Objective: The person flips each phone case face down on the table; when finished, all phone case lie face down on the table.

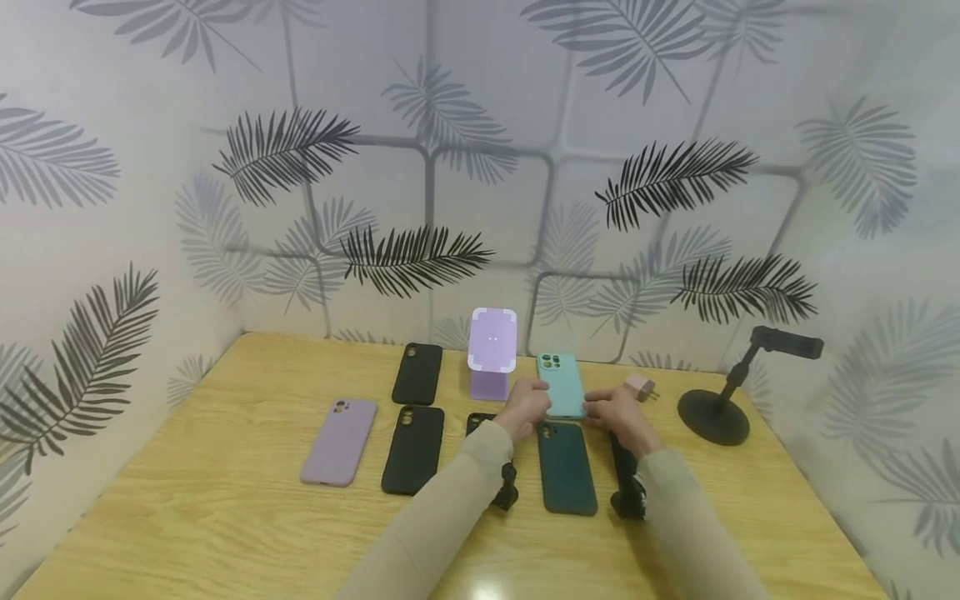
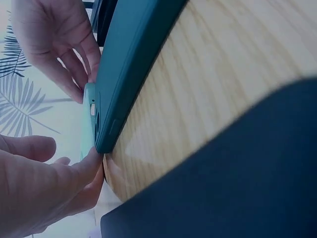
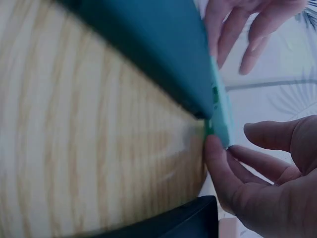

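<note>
A mint-green phone case [image 1: 566, 385] with camera holes lies flat at the back of the table between both hands. My left hand [image 1: 527, 406] touches its near left corner with its fingertips, the thumb raised apart in the left wrist view. On the opposite side, the fingertips of my right hand [image 1: 621, 417] meet the case's right edge; its thumb [image 3: 270, 135] also stands off. Directly in front lies a dark green phone case [image 1: 567, 468]. Under the left forearm a black phone case [image 1: 476, 420] is mostly hidden. A dark item [image 1: 624, 462] shows partly beneath the right arm.
Two black phone cases [image 1: 413, 450] and a lilac one [image 1: 340, 442] lie to the left. A lilac phone stand [image 1: 491, 340] rises at the back. To the right are a pink charger plug [image 1: 639, 386] and a black stand [image 1: 714, 416]. The patterned wall [image 1: 480, 208] borders the table.
</note>
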The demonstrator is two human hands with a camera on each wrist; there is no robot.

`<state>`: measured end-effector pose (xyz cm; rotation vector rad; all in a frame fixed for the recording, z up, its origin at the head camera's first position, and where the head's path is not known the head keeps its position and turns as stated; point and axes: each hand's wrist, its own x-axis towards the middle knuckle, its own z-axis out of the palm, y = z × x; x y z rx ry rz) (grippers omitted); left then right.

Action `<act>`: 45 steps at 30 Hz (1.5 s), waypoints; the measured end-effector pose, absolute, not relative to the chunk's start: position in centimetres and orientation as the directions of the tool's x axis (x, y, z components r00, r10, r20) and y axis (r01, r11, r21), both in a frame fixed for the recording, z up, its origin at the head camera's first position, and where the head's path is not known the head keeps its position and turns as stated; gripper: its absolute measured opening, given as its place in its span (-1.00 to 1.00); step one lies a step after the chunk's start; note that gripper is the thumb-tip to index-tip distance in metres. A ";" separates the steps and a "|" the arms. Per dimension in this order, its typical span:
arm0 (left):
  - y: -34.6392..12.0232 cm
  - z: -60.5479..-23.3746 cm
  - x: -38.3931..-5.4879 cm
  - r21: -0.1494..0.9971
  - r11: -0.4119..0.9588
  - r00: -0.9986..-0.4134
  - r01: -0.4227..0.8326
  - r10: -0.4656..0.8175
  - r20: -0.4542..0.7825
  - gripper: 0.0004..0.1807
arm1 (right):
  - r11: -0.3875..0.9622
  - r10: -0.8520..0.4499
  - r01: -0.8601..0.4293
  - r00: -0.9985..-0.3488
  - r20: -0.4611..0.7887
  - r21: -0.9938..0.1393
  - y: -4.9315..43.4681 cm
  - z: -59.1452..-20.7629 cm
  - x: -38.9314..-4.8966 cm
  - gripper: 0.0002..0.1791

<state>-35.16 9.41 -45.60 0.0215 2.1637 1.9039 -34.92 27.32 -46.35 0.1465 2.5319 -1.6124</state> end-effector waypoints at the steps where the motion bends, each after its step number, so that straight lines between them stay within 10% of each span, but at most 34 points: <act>1: 9.4 -45.6 -35.2 0.976 0.144 -0.966 -0.162 0.179 -0.187 -0.40 | 0.424 0.010 0.158 -0.985 -0.170 -0.892 27.3 -46.3 -34.9 -0.59; 27: 8.8 -45.0 -34.6 0.991 0.056 -0.967 -0.118 0.220 -0.128 -0.60 | 0.363 -0.295 -0.047 -0.953 -0.067 -0.931 29.9 -44.5 -33.4 -0.47; 45: 11.2 -44.6 -29.2 0.989 0.092 -0.819 -0.113 0.556 -0.145 -0.53 | 0.594 -0.331 -0.098 -0.935 -0.131 -0.798 36.2 -44.3 -26.8 -0.54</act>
